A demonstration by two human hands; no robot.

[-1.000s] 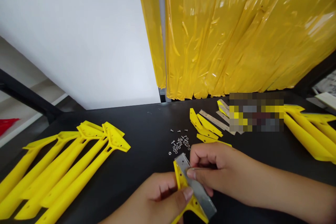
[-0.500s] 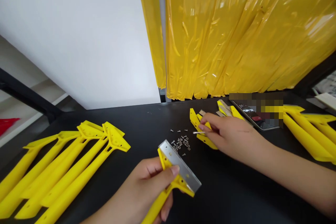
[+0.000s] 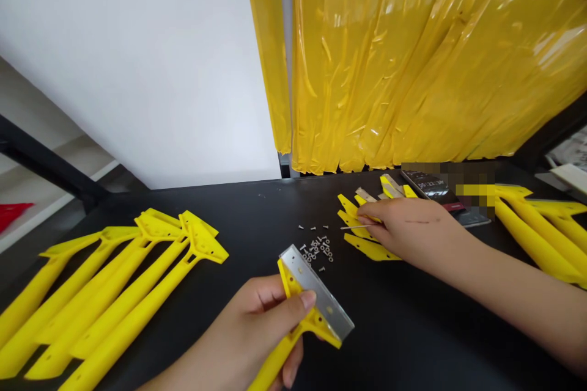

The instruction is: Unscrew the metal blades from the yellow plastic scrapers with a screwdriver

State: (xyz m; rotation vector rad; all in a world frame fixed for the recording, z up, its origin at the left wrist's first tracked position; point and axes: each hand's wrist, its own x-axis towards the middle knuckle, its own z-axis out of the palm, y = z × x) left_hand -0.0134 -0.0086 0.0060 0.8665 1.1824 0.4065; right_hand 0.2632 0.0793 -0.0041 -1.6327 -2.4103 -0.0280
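Observation:
My left hand is closed round the yellow handle of a scraper, its thumb pressing a metal blade against the head. Small holes show in the blade and head. My right hand is closed, with a thin metal rod sticking out leftward from its fingers; the rest of the rod is hidden. Those fingertips are at a group of flat yellow plates; whether they grip one I cannot tell. Loose small screws and nuts lie between my hands, just beyond the blade.
Several yellow scraper handles lie side by side at the left of the black table. At the right are a phone, partly blurred out, and more yellow scrapers. Yellow plastic sheeting hangs behind.
My right hand has moved slightly right and away from me over the yellow plates, some of which have shifted and spread apart. My left hand stays almost still with the scraper.

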